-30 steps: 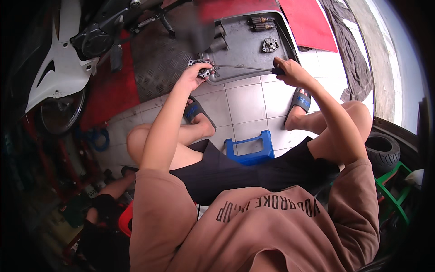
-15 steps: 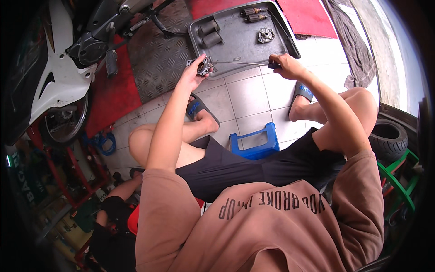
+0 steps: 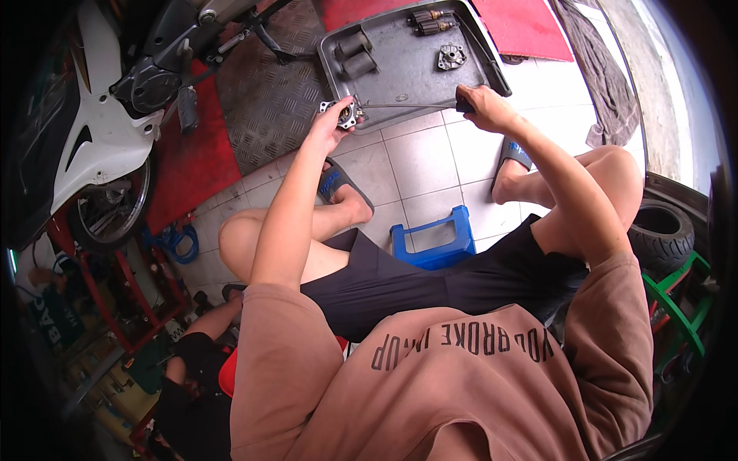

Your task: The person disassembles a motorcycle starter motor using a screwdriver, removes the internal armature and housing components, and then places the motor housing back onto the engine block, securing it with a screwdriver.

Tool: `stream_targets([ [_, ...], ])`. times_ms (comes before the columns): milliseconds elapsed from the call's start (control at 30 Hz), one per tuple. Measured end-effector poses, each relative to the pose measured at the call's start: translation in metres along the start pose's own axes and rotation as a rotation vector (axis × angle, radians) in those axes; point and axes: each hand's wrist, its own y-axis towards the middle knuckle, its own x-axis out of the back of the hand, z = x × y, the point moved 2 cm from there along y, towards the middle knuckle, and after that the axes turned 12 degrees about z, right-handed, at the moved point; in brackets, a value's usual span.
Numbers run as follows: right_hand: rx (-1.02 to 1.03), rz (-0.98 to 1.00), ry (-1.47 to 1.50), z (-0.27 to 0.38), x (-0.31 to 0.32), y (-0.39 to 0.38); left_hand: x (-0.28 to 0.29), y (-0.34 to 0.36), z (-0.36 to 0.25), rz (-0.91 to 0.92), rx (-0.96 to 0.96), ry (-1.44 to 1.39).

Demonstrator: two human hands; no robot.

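Note:
My left hand (image 3: 329, 132) is closed around a small round metal housing (image 3: 349, 116) with flanged ears and an opening in its face. My right hand (image 3: 490, 109) grips the dark handle of a screwdriver (image 3: 415, 105). Its long thin shaft runs level to the left, and the end meets the housing's side near my left fingers; the tip itself is too small to make out. Both hands are over the near edge of a grey metal tray (image 3: 407, 83). Inside it lie another metal housing (image 3: 451, 57), two dark cylindrical pieces (image 3: 358, 64) and dark ribbed parts (image 3: 432, 24).
A blue plastic stool (image 3: 434, 261) stands between my legs. To the left is a white motorcycle (image 3: 100, 146), beside a textured dark mat (image 3: 265, 100). A tyre (image 3: 659, 234) and a green frame (image 3: 680, 296) are at right. Another person (image 3: 192, 384) is at lower left.
My right hand and the screwdriver handle have risen slightly toward the tray. The housing in my left hand has turned or shifted a little; both grips are kept.

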Motion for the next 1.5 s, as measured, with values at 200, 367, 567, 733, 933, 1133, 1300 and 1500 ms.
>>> stream_targets([
  [200, 0.084, 0.057, -0.009, -0.006, -0.005, 0.002, -0.006, 0.0, 0.0, -0.029, -0.009, 0.079],
  [367, 0.073, -0.004, -0.07, -0.007, -0.003, 0.005, -0.004, 0.0, 0.0, -0.057, -0.03, 0.173],
  [567, 0.071, 0.025, -0.051, -0.011, -0.007, 0.004, -0.009, -0.006, -0.002, -0.063, 0.01, 0.244],
  [733, 0.061, 0.034, -0.074, -0.015, -0.006, 0.004, -0.012, -0.006, -0.005, -0.103, -0.003, 0.335],
  [933, -0.105, 0.041, -0.086, 0.008, 0.02, -0.006, -0.006, -0.008, -0.011, -0.15, -0.016, 0.193],
  [1133, -0.05, 0.008, -0.059, 0.023, 0.042, -0.009, -0.004, -0.013, -0.035, -0.045, -0.108, -0.114],
  [1300, 0.025, -0.081, 0.072, 0.035, 0.054, -0.013, -0.019, -0.028, -0.057, 0.113, -0.183, -0.279],
  [1500, 0.082, -0.137, 0.093, 0.042, 0.061, -0.015, -0.035, -0.037, -0.064, 0.109, -0.212, -0.349],
])
